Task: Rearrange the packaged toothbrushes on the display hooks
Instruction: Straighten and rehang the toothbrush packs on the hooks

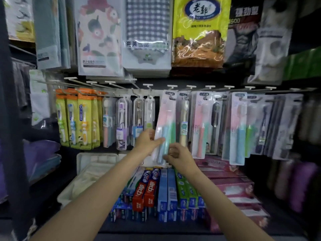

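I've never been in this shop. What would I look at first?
Probably the two hands in the middle: the left hand and right hand hold a pink-and-green toothbrush pack, tilted, below the hooks. Then the bright yellow bag hanging up top.
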Available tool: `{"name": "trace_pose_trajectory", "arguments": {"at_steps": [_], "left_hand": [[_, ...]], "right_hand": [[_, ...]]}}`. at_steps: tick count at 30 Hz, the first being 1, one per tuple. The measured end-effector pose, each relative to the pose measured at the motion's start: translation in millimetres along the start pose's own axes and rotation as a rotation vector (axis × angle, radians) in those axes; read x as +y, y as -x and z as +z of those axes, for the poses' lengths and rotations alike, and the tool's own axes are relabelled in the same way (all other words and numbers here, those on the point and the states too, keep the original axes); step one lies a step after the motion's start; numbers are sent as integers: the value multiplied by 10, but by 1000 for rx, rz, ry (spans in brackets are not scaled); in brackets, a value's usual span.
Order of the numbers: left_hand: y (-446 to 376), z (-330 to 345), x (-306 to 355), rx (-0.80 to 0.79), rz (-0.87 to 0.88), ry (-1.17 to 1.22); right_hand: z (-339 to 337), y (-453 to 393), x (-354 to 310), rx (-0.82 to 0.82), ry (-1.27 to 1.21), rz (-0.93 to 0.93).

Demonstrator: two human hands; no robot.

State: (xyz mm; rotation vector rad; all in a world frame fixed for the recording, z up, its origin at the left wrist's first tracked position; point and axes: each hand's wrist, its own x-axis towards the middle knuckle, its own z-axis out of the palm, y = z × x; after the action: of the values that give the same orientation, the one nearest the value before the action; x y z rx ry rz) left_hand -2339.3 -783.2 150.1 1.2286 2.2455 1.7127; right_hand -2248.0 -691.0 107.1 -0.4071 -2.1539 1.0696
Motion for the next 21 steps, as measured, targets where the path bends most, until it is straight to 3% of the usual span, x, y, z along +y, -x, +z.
{"name": "trace_pose_trajectory", "arguments": {"at_steps": [3,8,16,21], "left_hand": [[18,-6,11,13,24,-88],[30,24,32,84,50,-159],[-6,-38,13,91,62,-286],[19,-58,40,86,72,-348]], "right_hand": [[-151,79,148,-2,41,-9],[-379,-105,247,344,145,-29],[-207,-503,97,313,475,64],[-304,-406,87,324,137,115]]}}
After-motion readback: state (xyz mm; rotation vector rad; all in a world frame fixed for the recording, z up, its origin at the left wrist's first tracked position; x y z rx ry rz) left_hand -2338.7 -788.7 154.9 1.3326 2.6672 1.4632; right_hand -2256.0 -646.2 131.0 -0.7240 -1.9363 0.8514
